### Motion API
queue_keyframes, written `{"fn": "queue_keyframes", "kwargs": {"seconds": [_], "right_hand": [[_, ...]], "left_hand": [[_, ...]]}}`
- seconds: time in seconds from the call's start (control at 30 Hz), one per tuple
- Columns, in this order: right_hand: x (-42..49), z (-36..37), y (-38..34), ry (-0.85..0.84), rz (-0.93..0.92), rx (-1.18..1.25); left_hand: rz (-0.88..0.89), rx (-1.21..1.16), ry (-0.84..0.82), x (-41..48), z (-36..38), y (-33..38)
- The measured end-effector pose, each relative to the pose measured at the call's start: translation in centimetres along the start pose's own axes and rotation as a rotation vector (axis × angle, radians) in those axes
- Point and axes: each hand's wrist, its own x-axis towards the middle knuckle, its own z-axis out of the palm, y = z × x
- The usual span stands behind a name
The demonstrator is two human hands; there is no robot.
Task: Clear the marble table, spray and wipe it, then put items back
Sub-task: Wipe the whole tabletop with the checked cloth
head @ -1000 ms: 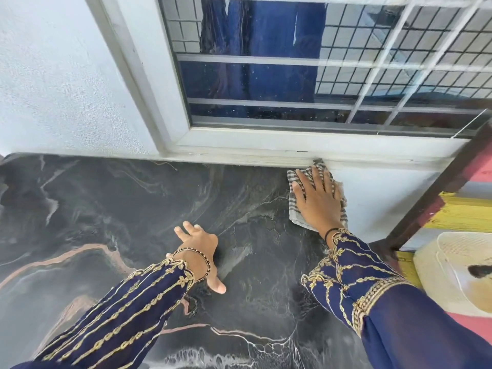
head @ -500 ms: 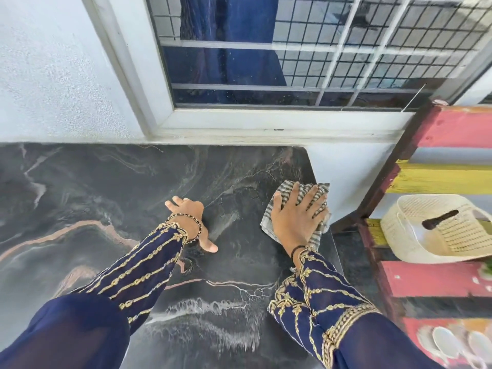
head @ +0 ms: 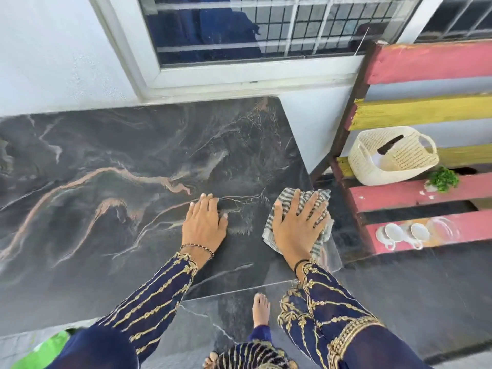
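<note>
Head view: person leaning over the dark marble table (head: 111,161), both hands down on the stone.
Right hand (head: 295,227): fingers (head: 310,206) spread wide and pressed flat on the striped cloth (head: 290,198); nothing is gripped, the palm pins it.
Cloth position: under the right fingers at the table's right edge, bunched ahead of the fingertips, one fold hanging just past the edge.
Left hand (head: 203,222): flat on bare marble, fingers together and slightly curled, holding nothing, just beside the right hand as a brace.
Step in hand: wiping, by my reading, near the right front corner.
Doing it well: I'd flatten the bunched cloth so more of it meets the stone, and keep the palm weight even.
Risk: the overhanging fold may drag the cloth off the edge.
Left to cover: the marble beyond the left fingers looks streaky.
</note>
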Motion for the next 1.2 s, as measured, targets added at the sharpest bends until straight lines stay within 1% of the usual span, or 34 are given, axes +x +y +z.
{"fn": "queue_keyframes", "kwargs": {"seconds": [0.1,0.2,0.3,0.43,0.5,0.57,0.67,0.87,0.97,1.07,1.13,1.17,1.2], "right_hand": [[-3.5,-0.3,2.8,-0.004,0.020,-0.013],[-6.8,-0.6,5.1,0.013,0.012,-0.031],[-8.4,-1.3,5.9,0.039,-0.001,-0.016],[-8.5,-1.8,5.6,-0.052,0.016,-0.025],[-8.9,-1.9,5.4,-0.087,-0.015,-0.010],[-9.9,-1.9,4.7,-0.098,-0.094,-0.006],[-11.8,-1.6,2.5,-0.104,-0.262,-0.001],[-16.3,-0.5,-4.4,-0.191,-0.552,0.066],[-18.6,-0.2,-8.1,-0.280,-0.712,0.106],[-20.9,-0.2,-11.7,-0.408,-0.830,0.197],[-22.1,-0.6,-13.5,-0.553,-0.850,0.326],[-22.5,-0.9,-14.2,-0.650,-0.825,0.418],[-22.7,-1.3,-14.8,-0.762,-0.762,0.523]], "left_hand": [[0.027,-0.013,-0.005,-2.8,-0.3,0.4],[0.008,-0.022,-0.019,-5.6,-1.1,-0.3],[-0.021,-0.012,-0.055,-7.9,-1.5,-1.7],[-0.060,-0.033,-0.064,-10.4,-2.0,-4.1],[-0.089,-0.056,-0.062,-11.4,-2.3,-5.4],[-0.120,-0.085,-0.044,-12.3,-2.7,-6.8],[-0.154,-0.100,-0.020,-13.5,-3.3,-8.7],[-0.216,-0.110,0.032,-15.2,-4.9,-11.5],[-0.264,-0.133,0.062,-16.1,-5.8,-12.7],[-0.337,-0.143,0.073,-17.1,-6.7,-14.2],[-0.393,-0.165,0.077,-17.7,-7.2,-15.1],[-0.410,-0.179,0.078,-17.9,-7.4,-15.5],[-0.420,-0.195,0.077,-18.1,-7.5,-15.9]]}}
